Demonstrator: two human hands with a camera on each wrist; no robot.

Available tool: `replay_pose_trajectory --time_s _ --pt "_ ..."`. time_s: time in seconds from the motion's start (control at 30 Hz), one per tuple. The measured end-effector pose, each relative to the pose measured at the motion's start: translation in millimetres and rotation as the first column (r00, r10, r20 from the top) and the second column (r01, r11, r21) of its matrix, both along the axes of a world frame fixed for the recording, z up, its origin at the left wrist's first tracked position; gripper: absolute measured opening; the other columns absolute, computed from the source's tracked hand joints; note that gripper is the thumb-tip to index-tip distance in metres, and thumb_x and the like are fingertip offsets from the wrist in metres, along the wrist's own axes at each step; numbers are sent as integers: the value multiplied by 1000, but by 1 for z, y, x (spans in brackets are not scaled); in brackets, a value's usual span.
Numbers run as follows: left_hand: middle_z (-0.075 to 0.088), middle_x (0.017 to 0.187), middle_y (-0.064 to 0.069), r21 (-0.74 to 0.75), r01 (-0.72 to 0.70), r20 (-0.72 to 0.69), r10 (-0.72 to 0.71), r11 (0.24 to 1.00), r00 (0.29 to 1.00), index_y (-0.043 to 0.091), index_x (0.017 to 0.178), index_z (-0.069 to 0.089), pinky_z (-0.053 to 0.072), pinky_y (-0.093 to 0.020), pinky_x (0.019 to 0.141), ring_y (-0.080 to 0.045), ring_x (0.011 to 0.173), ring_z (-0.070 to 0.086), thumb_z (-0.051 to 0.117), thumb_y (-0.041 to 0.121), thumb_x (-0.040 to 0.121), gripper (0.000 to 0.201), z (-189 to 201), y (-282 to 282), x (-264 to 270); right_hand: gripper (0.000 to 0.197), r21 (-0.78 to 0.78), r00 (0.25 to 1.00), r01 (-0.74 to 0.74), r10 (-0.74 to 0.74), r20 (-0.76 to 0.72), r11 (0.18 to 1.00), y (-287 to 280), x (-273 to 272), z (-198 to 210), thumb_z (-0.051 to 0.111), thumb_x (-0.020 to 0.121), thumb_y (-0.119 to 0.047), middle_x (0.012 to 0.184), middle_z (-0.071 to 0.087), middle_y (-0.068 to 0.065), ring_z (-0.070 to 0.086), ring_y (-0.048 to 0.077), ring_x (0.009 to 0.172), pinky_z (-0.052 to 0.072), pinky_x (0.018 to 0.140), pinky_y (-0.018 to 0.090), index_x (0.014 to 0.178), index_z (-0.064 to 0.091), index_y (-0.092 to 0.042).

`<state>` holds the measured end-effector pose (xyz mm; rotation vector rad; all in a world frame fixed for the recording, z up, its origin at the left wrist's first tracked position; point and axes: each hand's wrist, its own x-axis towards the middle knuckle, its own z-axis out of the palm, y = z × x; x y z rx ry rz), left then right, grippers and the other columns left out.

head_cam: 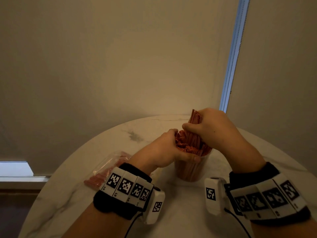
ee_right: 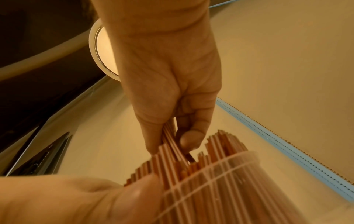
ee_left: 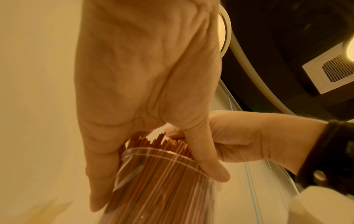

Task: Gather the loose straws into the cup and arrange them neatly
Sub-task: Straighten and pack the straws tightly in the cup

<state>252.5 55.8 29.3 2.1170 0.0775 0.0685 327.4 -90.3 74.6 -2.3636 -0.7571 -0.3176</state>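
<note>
The left hand grips the cup rim; the right hand clamps a straw bundle. Only the head view shows a bag left of the left hand.

— Where does the head view look from?
— From above and behind both wrists, facing forward and down over the round table; the wall fills its upper half, so it stands farthest back.
— And the left wrist view?
— It sits very close under the left hand, looking along it and upward past the cup to the ceiling.
— The right wrist view?
— Equally near, below the right hand, tilted up the same way.
— What do they share?
— All three catch the cup's rim and the straws; each wrist view also takes in the other hand.
</note>
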Motion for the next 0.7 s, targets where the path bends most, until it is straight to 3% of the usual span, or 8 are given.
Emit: replay_pose_trajectory --time_s 0.1,0.2,0.27,0.37,0.5,0.63,0.7 --pt "69 119 3 -17 -18 -5 18 1000 1000 19 129 47 55 -38 99 -13 110 67 96 33 64 83 -1 -1 1 27 67 1000 -18 18 -10 998 1 1 -1 74 83 -46 67 65 -6 60 6 62 42 50 22 74 66 -22" --pt "70 120 -1 -59 -27 3 27 998 1000 15 134 50 54 -42 100 -17 111 68 97 28 64 86 -3 0 3 39 -9 1000 -14 14 -14 1000 3 1 -3 74 82 -50 56 58 -5 54 6 52 31 44 22 61 57 -22" --pt "70 121 0 -44 -18 -4 17 999 1000 15 137 48 54 -41 101 -17 112 67 98 30 62 91 -3 0 2 40 14 999 -26 26 -19 1000 3 2 -3 72 83 -52 55 59 -5 55 8 52 32 45 23 61 58 -21" --pt "68 121 2 -14 -26 0 26 1000 1000 17 136 46 56 -38 99 -14 111 66 96 32 64 90 -3 -1 2 23 33 995 -79 81 -54 996 4 2 -5 73 85 -43 65 63 -9 60 6 64 35 50 19 69 63 -29" --pt "68 119 3 10 -37 5 37 999 999 18 133 47 56 -37 97 -12 108 66 96 34 64 87 -2 -2 1 41 -13 1000 -21 21 -8 1000 8 3 -8 66 88 -53 57 59 -4 56 10 55 34 48 26 61 57 -23" --pt "69 116 3 3 -44 10 44 999 999 23 124 48 56 -36 96 -11 107 66 97 34 63 78 -2 -2 1 15 67 996 -72 75 -39 995 4 7 -9 70 89 -38 74 66 -9 61 7 70 40 55 20 81 66 -26" --pt "69 118 1 -24 -36 9 36 999 999 18 129 48 56 -38 98 -14 109 67 96 30 64 82 -2 -3 2 21 51 996 -76 78 -40 996 4 6 -9 71 87 -41 69 65 -8 60 8 66 38 52 21 75 64 -26"
